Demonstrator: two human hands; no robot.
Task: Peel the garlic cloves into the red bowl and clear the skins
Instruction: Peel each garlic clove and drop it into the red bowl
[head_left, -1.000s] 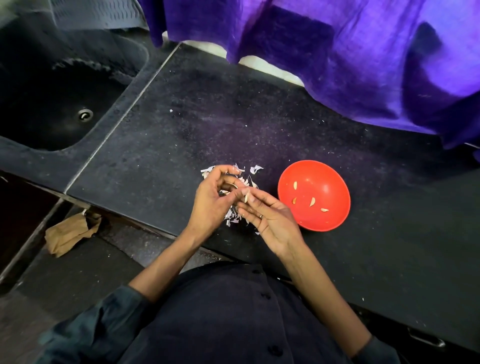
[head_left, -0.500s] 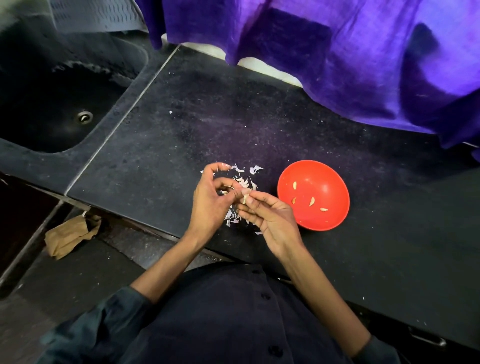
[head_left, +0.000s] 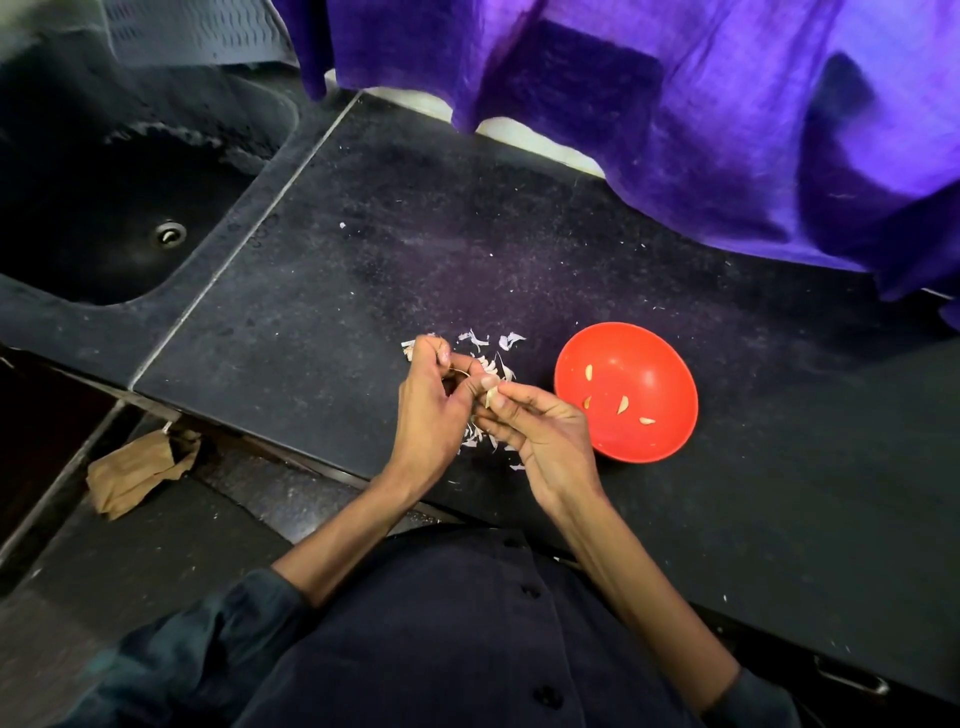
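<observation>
A red bowl (head_left: 670, 364) sits on the black counter with several peeled garlic cloves (head_left: 622, 404) inside. Just left of it, my left hand (head_left: 434, 410) and my right hand (head_left: 540, 434) meet above a scatter of white garlic skins (head_left: 488, 351). Between the fingertips of both hands is one small garlic clove (head_left: 489, 397); the right fingers pinch it and the left thumb presses on its top. The left fingers are curled. More skins lie under the hands, partly hidden.
The black counter (head_left: 363, 270) ends at a front edge close to my body. A dark sink (head_left: 119, 208) lies at the left. Purple cloth (head_left: 675, 104) hangs over the counter's back. A crumpled brown paper bag (head_left: 137, 470) lies on the floor below.
Both hands stay together over the skins. The left fingers have curled tighter and the thumb has shifted onto the clove. The bowl has not moved.
</observation>
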